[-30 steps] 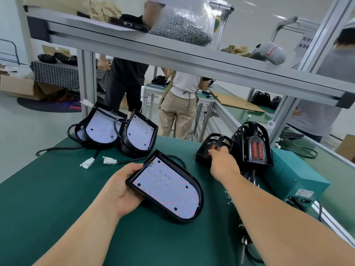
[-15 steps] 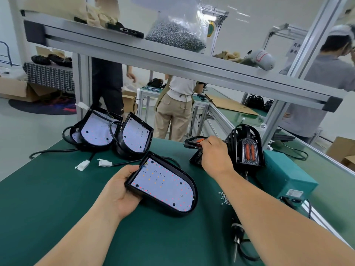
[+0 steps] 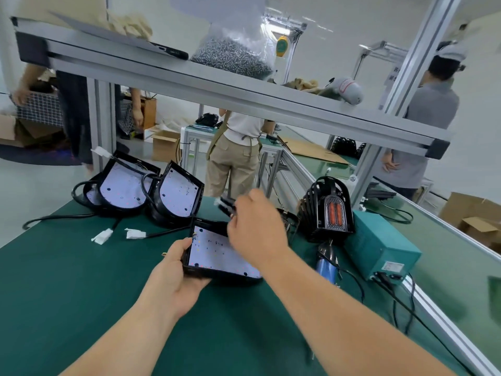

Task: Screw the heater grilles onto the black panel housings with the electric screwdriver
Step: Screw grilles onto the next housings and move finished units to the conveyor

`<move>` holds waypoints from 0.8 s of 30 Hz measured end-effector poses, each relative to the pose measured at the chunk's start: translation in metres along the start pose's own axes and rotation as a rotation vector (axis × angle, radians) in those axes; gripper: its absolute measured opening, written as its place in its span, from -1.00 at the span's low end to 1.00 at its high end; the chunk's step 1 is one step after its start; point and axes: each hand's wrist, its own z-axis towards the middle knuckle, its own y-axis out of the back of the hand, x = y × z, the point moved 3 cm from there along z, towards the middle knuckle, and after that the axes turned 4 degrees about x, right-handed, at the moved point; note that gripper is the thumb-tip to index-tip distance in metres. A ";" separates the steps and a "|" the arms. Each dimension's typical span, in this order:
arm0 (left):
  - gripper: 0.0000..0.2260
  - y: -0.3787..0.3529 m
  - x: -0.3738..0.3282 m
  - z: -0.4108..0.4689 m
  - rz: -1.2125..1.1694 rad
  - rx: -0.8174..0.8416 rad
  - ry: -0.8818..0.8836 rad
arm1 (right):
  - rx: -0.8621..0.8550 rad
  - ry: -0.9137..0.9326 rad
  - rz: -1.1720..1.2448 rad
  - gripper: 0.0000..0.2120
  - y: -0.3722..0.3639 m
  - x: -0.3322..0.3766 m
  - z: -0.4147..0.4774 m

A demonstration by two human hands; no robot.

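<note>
Gripping the near edge of a black housing (image 3: 214,256) on the green tabletop (image 3: 67,280), the left hand (image 3: 176,278) is steadying it while the blurred right hand (image 3: 254,229) is apparently pinching a grille (image 3: 225,206) just above it. No screwing is happening yet: the screwdriver (image 3: 326,260) is lying untouched beside the stacked grilles (image 3: 328,210), and two more housings (image 3: 179,194) are waiting behind. Other workers (image 3: 235,158) are standing around the bright workshop.
</note>
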 end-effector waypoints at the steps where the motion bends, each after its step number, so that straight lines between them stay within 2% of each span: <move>1: -0.81 0.000 0.000 0.000 -0.006 0.002 -0.003 | 0.032 0.026 -0.018 -0.87 -0.002 0.013 -0.006; 4: -0.80 0.000 0.003 -0.004 -0.020 0.013 0.015 | 0.141 0.066 -0.039 -0.84 -0.013 0.043 -0.020; 7: -0.80 0.000 0.003 -0.009 -0.016 0.035 0.019 | 0.211 0.025 0.030 -0.79 -0.018 0.058 -0.026; 13: -0.74 0.001 0.003 -0.011 -0.036 0.103 0.072 | 0.259 -0.003 0.141 -0.79 -0.018 0.069 -0.030; 16: -0.64 0.004 0.001 -0.008 -0.057 0.118 0.060 | 0.226 0.056 0.247 -0.82 -0.020 0.073 -0.031; 18: -0.59 0.004 0.000 -0.004 -0.036 0.120 0.035 | 0.111 0.050 0.350 -0.76 -0.014 0.058 -0.022; 20: -0.70 0.002 -0.001 -0.003 -0.003 0.099 0.028 | 0.036 -0.019 0.397 -0.67 -0.009 0.025 -0.005; 21: -0.76 0.002 -0.001 -0.003 0.007 0.086 0.034 | 0.104 -0.089 0.367 -0.57 -0.011 0.004 0.003; 24: -0.77 0.003 -0.001 -0.002 0.034 0.082 0.037 | 0.539 -0.297 0.276 -0.28 -0.032 -0.046 0.010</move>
